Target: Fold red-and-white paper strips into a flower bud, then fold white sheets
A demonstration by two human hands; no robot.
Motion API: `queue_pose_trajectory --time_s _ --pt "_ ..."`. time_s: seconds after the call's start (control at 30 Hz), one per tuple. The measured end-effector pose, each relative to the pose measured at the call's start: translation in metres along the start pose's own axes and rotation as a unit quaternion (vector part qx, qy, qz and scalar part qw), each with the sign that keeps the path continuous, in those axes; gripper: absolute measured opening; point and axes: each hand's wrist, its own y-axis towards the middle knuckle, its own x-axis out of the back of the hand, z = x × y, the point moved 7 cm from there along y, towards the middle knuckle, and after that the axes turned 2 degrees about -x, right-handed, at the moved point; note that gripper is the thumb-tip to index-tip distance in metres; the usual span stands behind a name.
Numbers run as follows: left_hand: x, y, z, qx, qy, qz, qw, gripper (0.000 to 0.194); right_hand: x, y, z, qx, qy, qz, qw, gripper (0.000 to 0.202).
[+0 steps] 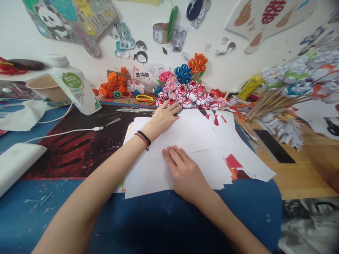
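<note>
White sheets of paper lie in an uneven stack on the blue table, over a dark mat. My left hand rests on the upper part of the stack, its fingers spread flat and reaching towards the paper flowers. Dark and reddish bands circle that wrist. Lower down, my right hand lies on the front part of the sheets with its fingers stretched out. Neither hand grips anything. A cut white sheet sticks out to the right, beside red scraps.
Red-and-white paper flowers and yellow-handled scissors sit behind the stack. On the left are a white bottle, a cable and a white power bank. Sticks with paper flowers and a black strip lie to the right.
</note>
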Motion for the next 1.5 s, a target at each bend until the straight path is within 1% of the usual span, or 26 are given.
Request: queue_pose_trajectory --time_s 0.17,0.27,0.43,0.6,0.73,0.87,0.97,1.07,1.17,1.23,1.3,1.4,1.5 --pt "-0.005 0.018 0.003 0.016 -0.019 0.024 0.999 0.035 0.001 -0.001 0.000 0.002 0.000 -0.013 1.000 0.060" --pt "-0.010 0.025 0.003 0.030 -0.019 0.032 0.999 0.037 0.001 -0.001 0.000 0.000 0.006 -0.017 1.000 0.060" --pt "-0.014 0.033 0.000 0.036 -0.005 0.015 0.999 0.038 0.001 -0.001 -0.001 -0.001 0.008 -0.015 1.000 0.060" --pt "-0.020 0.041 0.004 0.052 -0.026 -0.002 0.998 0.038 0.001 -0.002 -0.002 -0.002 0.012 -0.025 1.000 0.060" --pt "-0.026 0.040 0.013 0.079 -0.043 0.004 0.996 0.040 0.000 -0.002 -0.002 -0.002 0.013 -0.027 1.000 0.060" --pt "-0.034 0.035 0.014 0.086 -0.057 0.010 0.995 0.045 0.000 -0.002 -0.002 -0.007 0.019 -0.032 0.999 0.059" --pt "-0.037 0.033 0.015 0.098 -0.067 0.019 0.993 0.048 0.000 -0.002 -0.006 -0.026 0.044 -0.026 0.998 0.059" --pt "-0.032 0.029 0.012 0.071 -0.052 0.028 0.996 0.047 -0.002 -0.001 -0.013 -0.054 0.089 -0.007 0.995 0.060" --pt "-0.015 0.015 0.001 0.014 -0.029 0.027 0.999 0.044 -0.006 0.001 -0.022 -0.098 0.121 0.004 0.988 0.058" --pt "-0.001 -0.003 -0.006 -0.006 -0.022 0.027 0.999 0.041 -0.008 0.001 -0.028 -0.135 0.127 0.004 0.983 0.055" --pt "0.011 -0.025 -0.016 -0.025 -0.020 0.035 0.999 0.041 -0.010 0.001 -0.033 -0.165 0.127 0.001 0.978 0.053" --pt "0.026 -0.063 -0.029 -0.022 -0.022 0.047 0.998 0.045 -0.012 0.001 -0.035 -0.188 0.117 0.003 0.975 0.051" --pt "0.035 -0.099 -0.045 -0.011 -0.036 0.062 0.997 0.049 -0.014 0.002 -0.035 -0.197 0.091 0.018 0.976 0.052"
